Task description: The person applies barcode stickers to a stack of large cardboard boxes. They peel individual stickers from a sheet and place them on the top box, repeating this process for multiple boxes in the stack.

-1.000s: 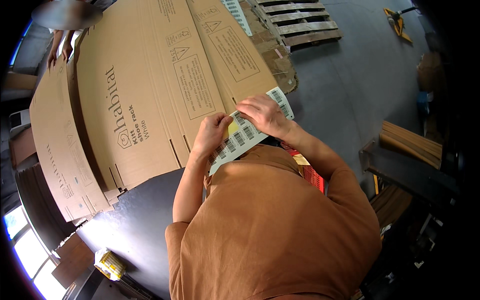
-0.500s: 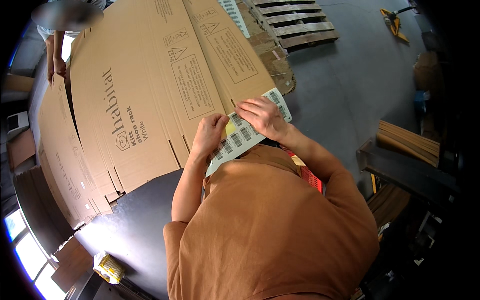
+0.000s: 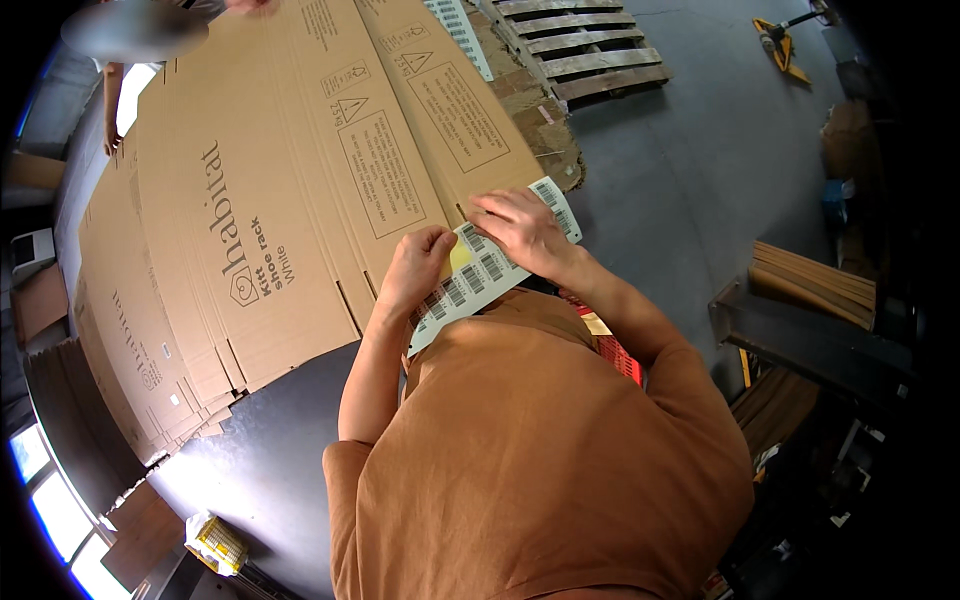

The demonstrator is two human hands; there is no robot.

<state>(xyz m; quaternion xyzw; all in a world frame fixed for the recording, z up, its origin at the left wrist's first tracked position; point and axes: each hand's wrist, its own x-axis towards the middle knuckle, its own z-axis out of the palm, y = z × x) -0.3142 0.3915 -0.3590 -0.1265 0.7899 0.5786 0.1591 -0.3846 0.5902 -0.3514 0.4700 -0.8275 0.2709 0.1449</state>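
A white sheet of barcode labels (image 3: 487, 293) lies slantwise in front of my body, over the near edge of the flat cardboard carton (image 3: 290, 150). A pale yellow bare patch shows on the sheet between my hands. My left hand (image 3: 417, 264) is closed at the sheet's left part, thumb and forefinger pinched next to the yellow patch. Farther right, my right hand (image 3: 527, 235) bends its fingers over the sheet's upper edge and grips it. Whether a loose label is between any fingertips cannot be made out.
More flattened cartons (image 3: 140, 350) lie at the left. Another person's hand (image 3: 112, 142) is at their far left edge. A second label sheet (image 3: 462, 40) lies at the far side, near a wooden pallet (image 3: 585, 45). A dark metal beam (image 3: 800, 335) stands at the right.
My hands keep almost the same place on the label sheet. At the far left, the dark gap between cartons has closed, and the other person's hands have moved apart.
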